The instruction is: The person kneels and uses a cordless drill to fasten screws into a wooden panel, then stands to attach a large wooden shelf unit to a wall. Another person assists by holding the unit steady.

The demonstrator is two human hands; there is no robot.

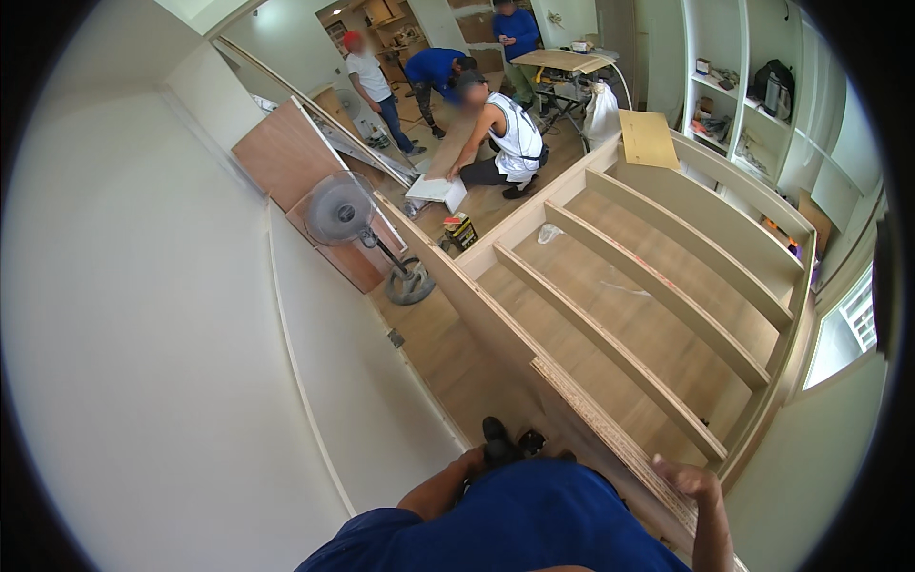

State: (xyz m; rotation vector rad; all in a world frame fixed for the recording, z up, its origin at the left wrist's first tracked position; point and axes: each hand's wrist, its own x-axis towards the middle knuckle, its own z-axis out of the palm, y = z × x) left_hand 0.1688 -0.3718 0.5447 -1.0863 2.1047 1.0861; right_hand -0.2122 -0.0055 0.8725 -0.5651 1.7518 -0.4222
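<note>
At near right, the right hand [690,480] is open by a slatted, pale wooden frame [660,282]. The left hand [469,462] grips unclearly, half hidden.

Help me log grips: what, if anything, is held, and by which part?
Cannot be told: the right hand is at the edge of the wooden frame, the left hand by a dark object; neither grip shows clearly.

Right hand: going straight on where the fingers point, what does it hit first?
Probably the raw chipboard edge, just left of the right hand; depth is unclear, so they may already touch.
</note>
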